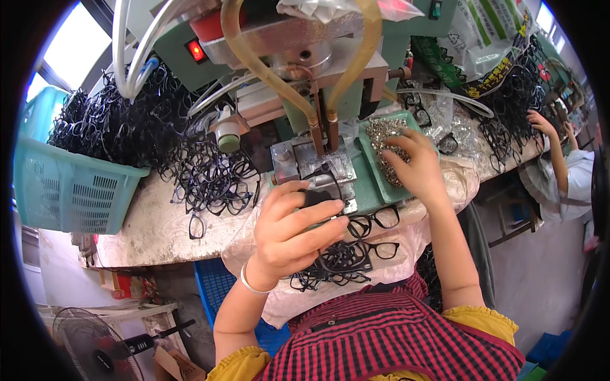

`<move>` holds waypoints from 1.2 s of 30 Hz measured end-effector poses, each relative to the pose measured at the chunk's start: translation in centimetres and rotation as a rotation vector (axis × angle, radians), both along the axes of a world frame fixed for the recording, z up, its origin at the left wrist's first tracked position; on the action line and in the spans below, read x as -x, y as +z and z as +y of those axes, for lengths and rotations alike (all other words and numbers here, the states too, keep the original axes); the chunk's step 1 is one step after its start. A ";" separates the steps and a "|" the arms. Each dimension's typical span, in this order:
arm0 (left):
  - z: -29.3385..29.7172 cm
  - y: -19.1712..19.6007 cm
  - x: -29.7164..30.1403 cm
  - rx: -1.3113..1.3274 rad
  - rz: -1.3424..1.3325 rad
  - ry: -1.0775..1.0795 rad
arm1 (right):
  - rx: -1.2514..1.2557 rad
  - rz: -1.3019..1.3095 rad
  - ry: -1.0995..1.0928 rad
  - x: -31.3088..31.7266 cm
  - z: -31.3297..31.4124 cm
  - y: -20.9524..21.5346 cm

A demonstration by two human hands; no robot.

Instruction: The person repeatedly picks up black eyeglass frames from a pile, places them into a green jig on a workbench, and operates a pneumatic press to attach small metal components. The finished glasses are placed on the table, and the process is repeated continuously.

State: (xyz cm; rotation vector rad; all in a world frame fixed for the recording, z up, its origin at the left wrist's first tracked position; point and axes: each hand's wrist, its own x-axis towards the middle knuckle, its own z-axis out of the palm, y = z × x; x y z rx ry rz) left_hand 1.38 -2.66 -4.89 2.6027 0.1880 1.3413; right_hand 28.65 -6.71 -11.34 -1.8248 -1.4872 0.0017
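My left hand [295,232] is closed around a black eyeglass frame [316,197], holding it at the metal fixture [340,166] under two copper-coloured electrodes [324,133]. Part of that frame is hidden by my fingers. To the right, my right hand [416,166] reaches over a green tray [379,184] with its fingers apart. Its fingertips dip to the many small metal parts [379,134] lying there. Whether they touch a part cannot be made out. Just below my left hand, a pile of black eyeglass frames [337,263] rests on pale cloth near my apron.
More black frames [213,174] are heaped left of the machine, beside a teal plastic basket [76,184]. Two tan hoses [267,70] hang down to the electrodes. Plastic bags [486,44] lie at back right. A co-worker's arm [556,149] shows at far right.
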 end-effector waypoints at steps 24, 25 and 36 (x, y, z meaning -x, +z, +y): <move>1.0 -4.0 10.0 0.372 -0.189 0.923 | -0.346 0.724 -0.087 -2.6 -1.4 -5.0; 1.8 -4.2 10.2 0.325 -0.048 0.884 | -0.350 0.737 -0.111 -2.1 -0.6 -5.3; 7.6 -12.7 9.8 0.769 0.065 0.824 | -0.277 0.686 -0.048 -0.5 1.9 -3.6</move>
